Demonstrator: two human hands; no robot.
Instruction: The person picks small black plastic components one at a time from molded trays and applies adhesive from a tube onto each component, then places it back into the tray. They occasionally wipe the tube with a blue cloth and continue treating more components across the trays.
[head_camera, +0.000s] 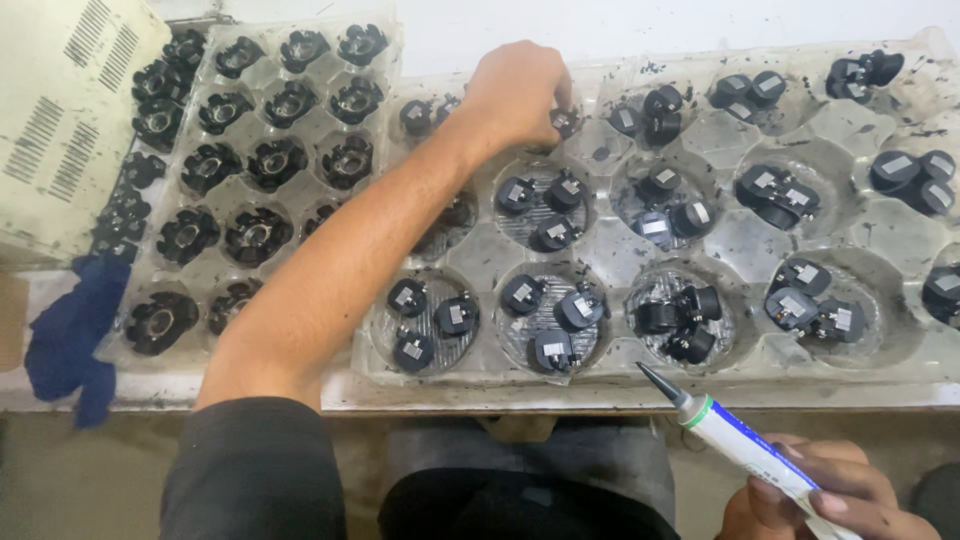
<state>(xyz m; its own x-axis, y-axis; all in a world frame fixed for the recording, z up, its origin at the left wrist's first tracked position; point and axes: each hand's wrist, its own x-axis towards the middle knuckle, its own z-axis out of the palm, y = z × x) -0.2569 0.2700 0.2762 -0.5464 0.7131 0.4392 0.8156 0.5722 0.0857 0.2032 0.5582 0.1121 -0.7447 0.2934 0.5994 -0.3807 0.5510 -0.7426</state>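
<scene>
My left hand (520, 90) reaches across the bench to the far row of a clear plastic tray (610, 250), and its fingers close on a small black round part (565, 122) in a pocket there. My right hand (830, 495) is low at the near right, gripping a white glue tube (745, 445) with a grey pointed nozzle (660, 385) that points up-left toward the tray's front edge. The tray's round pockets each hold two or three small black parts with silver labels.
A second clear tray (300, 140) at the left holds several larger black ring-shaped parts. A perforated beige box (60, 110) stands at the far left, with a dark blue cloth (75, 330) below it. The bench's front edge (600, 405) runs just under the trays.
</scene>
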